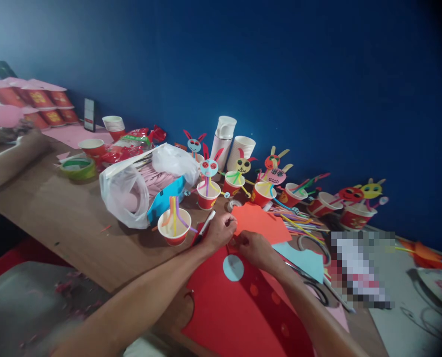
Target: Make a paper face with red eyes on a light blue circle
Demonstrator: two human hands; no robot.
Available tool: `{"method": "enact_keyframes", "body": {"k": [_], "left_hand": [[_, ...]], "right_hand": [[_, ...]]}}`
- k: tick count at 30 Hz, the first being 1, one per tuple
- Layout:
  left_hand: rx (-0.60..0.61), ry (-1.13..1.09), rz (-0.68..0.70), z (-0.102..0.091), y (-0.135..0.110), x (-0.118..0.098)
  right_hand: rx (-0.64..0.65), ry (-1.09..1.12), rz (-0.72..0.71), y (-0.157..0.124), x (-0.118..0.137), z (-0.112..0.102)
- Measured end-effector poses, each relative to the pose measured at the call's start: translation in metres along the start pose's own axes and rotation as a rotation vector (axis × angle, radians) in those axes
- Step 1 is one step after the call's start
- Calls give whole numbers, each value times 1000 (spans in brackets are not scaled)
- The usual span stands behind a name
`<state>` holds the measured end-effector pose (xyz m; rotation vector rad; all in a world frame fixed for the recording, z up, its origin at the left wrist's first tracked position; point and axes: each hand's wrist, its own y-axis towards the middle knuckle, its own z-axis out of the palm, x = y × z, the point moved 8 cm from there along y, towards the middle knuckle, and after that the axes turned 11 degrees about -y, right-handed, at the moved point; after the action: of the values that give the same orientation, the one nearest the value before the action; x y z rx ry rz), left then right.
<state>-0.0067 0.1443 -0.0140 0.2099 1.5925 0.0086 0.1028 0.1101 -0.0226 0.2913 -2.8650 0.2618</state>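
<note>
My left hand has its fingers pinched together at the near left edge of an orange paper sheet. Close beside it, my right hand is curled with its fingertips pressed together. Whatever the fingers pinch is too small or hidden to name. Below both hands lies a large red paper sheet. On it rest a light blue paper circle and several small orange-red paper dots. Left of my left hand are a marker and a paper cup with coloured strips standing in it.
Paper-cup figures line the wall side. A plastic bag of pink strips and green tape lie leftward. Scissors, light blue paper and loose strips lie right. Another person's hand is at far left.
</note>
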Motion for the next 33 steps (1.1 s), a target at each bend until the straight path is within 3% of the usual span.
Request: {"method": "enact_keyframes", "body": {"k": [5, 10, 15, 20, 26, 33], "left_hand": [[7, 81, -3, 1, 0, -1], [-4, 121, 9, 0, 0, 2], [19, 119, 49, 4, 0, 1], [-6, 128, 52, 3, -1, 3], [-12, 178, 66, -2, -4, -9], [7, 179, 42, -1, -3, -9]], "right_hand": [[8, 138, -64, -3, -5, -15], [-128, 379, -145, 7, -7, -57], [-378, 166, -119, 40, 9, -109], [-509, 29, -68, 90, 34, -138], [-562, -122, -18, 137, 62, -148], [-504, -187, -74, 164, 82, -140]]}}
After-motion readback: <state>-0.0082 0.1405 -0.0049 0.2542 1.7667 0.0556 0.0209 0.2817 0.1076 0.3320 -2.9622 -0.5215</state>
